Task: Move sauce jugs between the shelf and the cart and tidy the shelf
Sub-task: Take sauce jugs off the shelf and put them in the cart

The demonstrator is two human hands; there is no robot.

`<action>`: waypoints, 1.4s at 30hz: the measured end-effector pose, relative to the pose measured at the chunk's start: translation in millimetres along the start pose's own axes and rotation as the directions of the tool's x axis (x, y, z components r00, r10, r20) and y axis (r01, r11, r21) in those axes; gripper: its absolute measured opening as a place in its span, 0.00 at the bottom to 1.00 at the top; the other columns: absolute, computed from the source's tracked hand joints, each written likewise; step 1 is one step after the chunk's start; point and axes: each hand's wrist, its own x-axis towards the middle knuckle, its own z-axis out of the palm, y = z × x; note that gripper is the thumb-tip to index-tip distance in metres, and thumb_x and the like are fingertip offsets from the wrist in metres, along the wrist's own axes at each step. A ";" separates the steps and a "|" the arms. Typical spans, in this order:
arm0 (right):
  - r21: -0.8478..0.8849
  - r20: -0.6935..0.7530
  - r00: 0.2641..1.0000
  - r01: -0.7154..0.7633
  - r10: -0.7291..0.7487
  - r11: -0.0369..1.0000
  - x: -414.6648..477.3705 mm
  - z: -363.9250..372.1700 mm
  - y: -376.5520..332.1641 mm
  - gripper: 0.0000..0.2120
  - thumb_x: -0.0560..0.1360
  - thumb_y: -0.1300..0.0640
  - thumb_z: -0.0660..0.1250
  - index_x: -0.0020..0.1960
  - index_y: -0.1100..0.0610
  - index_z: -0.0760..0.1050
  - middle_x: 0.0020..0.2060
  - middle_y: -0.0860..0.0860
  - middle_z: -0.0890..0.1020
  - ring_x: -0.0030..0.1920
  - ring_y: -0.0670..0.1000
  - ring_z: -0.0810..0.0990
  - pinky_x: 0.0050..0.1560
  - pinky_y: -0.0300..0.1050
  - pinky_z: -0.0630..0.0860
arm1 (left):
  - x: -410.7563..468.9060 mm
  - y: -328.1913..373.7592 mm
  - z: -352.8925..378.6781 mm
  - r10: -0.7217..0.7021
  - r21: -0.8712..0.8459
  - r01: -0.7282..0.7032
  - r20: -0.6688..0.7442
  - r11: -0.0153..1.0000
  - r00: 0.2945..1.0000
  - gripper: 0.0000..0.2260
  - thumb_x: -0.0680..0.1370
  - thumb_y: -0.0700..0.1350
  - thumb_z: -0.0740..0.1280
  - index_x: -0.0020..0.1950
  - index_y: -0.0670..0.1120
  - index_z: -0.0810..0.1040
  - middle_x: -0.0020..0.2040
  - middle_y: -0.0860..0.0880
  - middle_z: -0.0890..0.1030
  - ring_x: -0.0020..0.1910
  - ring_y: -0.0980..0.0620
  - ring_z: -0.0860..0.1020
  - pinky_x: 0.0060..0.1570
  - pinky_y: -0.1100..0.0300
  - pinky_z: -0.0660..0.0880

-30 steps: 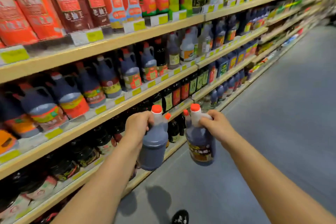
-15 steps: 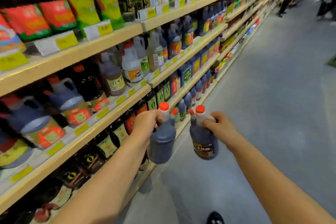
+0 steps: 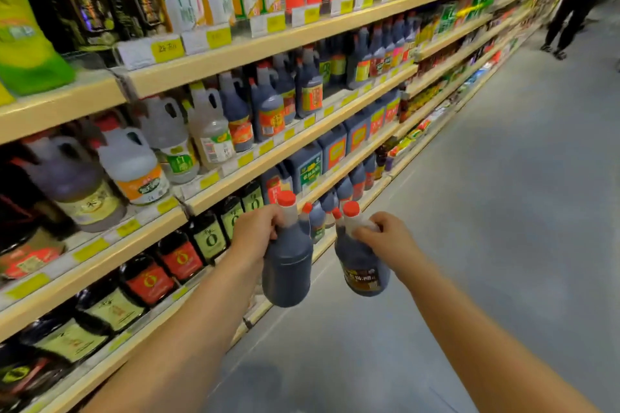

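Note:
I carry two dark sauce jugs with red caps over the aisle floor. My left hand (image 3: 256,233) grips the handle of the left jug (image 3: 288,268), whose plain back faces me. My right hand (image 3: 385,240) grips the handle of the right jug (image 3: 364,270), its brown label showing low on the front. Both jugs hang upright, side by side and apart, just off the shelf (image 3: 235,184) edge on my left. No cart is in view.
Long beige shelves run down the left, packed with dark sauce jugs (image 3: 268,107), pale vinegar jugs (image 3: 134,168) and dark pouches (image 3: 177,258). Grey floor (image 3: 503,211) stretches along the right. A person (image 3: 577,0) stands far up the aisle.
The view has travelled forward along the aisle, past the orange-labelled jugs to the pale vinegar jugs. Both hands keep their hold on the jugs in about the same position.

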 end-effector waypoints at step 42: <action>0.138 0.157 0.279 0.944 -0.947 0.301 587.3 -169.2 -51.9 0.11 0.68 0.60 0.70 0.41 0.64 0.68 0.40 0.55 0.68 0.42 0.44 0.61 0.44 0.25 0.61 | 318.0 151.9 352.5 -0.090 -0.445 -0.199 -0.549 0.873 0.831 0.15 0.72 0.40 0.56 0.27 0.46 0.58 0.16 0.51 0.62 0.20 0.54 0.60 0.24 0.62 0.59</action>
